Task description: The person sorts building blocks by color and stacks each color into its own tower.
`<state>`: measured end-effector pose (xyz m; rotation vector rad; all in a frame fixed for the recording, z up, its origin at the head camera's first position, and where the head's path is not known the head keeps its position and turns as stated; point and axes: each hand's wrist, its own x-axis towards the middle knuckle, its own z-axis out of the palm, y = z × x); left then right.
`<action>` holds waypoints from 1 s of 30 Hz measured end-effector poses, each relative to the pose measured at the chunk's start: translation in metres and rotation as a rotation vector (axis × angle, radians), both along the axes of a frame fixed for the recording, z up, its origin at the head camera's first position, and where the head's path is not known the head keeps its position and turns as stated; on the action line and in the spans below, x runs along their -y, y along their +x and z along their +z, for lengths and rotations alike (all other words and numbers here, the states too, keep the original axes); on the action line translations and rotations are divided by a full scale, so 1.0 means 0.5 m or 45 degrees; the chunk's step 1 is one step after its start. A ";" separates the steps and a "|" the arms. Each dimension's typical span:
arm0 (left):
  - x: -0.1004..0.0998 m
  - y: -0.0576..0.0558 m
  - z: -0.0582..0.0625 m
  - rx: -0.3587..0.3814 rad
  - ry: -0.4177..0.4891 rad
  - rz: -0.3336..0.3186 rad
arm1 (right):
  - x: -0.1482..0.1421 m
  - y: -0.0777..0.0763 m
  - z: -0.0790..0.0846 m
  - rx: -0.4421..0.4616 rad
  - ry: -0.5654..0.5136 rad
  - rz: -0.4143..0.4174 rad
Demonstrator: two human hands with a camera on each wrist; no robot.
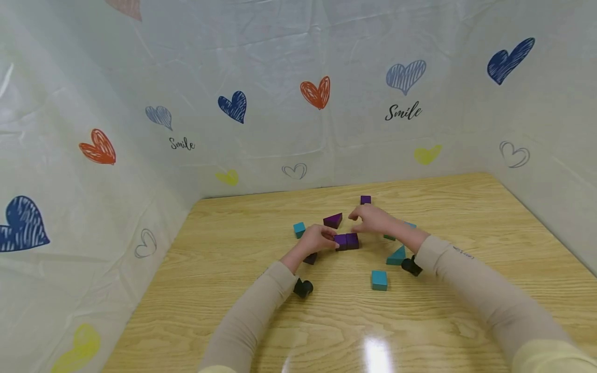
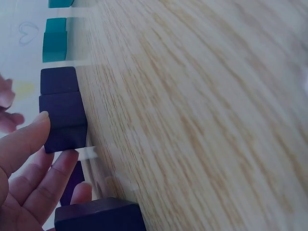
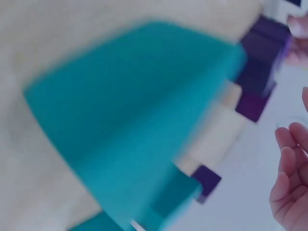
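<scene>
Fingers of the left hand (image 1: 315, 239) pinch the left purple cube (image 1: 341, 242), snug against another purple cube (image 1: 352, 241) on the bench (image 1: 233, 290); nearby, the right hand (image 1: 374, 219) hovers, fingers parted!

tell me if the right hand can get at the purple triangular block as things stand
Likely yes: the right hand seems to hold nothing, and the head view shows only bare tabletop between it and the purple triangular block. The left hand is close by but not in between.
</scene>
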<state>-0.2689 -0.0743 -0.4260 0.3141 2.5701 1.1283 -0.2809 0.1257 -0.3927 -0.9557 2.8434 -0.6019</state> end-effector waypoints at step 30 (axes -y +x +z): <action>0.002 -0.004 -0.003 0.056 0.033 0.018 | -0.068 -0.140 -0.004 0.368 -0.240 -0.393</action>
